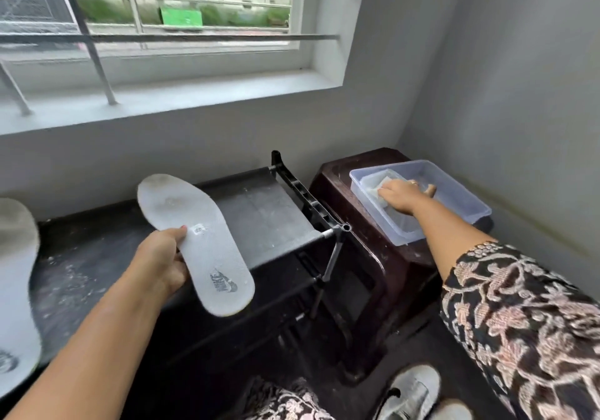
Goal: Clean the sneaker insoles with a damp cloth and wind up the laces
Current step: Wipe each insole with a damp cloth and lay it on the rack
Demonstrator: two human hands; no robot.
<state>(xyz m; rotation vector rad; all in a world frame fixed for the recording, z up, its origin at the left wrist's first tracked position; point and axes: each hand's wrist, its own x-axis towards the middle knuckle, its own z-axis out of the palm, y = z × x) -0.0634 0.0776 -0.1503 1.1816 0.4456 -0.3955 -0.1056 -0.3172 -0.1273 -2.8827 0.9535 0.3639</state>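
Left hand [162,257] pinches insole [194,241] edge; right hand [402,197] lies flat on cloth [378,189] in tub [467,198]. Wring it well before you wipe.

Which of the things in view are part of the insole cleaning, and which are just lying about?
Part of the job: insole held in left hand; cloth under right hand, in clear tub; second insole at left edge; sneaker on floor.

Just there: black rack; dark stool; window bars.
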